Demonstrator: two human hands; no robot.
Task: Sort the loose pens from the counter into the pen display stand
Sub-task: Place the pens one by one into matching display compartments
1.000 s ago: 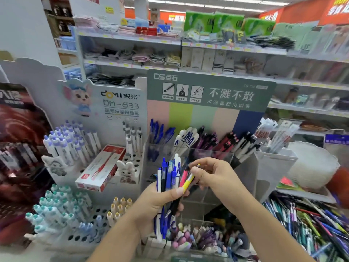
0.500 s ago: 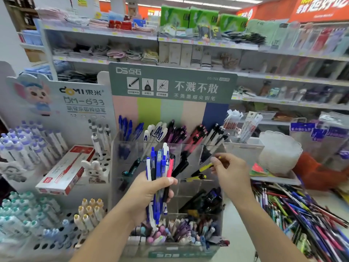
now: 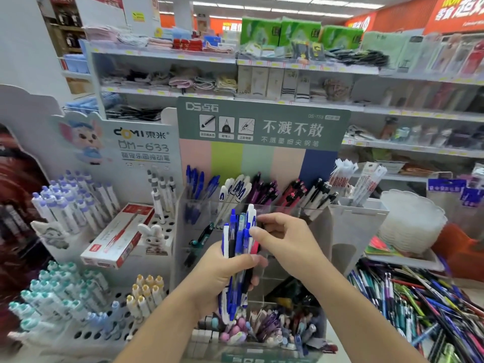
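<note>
My left hand (image 3: 222,276) grips a bundle of mostly blue plastic pens (image 3: 239,247) before the clear acrylic pen display stand (image 3: 262,284); my right hand (image 3: 285,239) pinches their tops.

Left hand (image 3: 222,273) grips pen bundle (image 3: 239,247) upright before pen display stand (image 3: 262,205). Right hand (image 3: 285,239) just right of bundle, fingertips on its top. Loose pens (image 3: 419,310) lie on counter, right of stand. Flat box (image 3: 117,235) left, on neighbouring rack (image 3: 78,334). Shelves (image 3: 288,64) behind.
</note>
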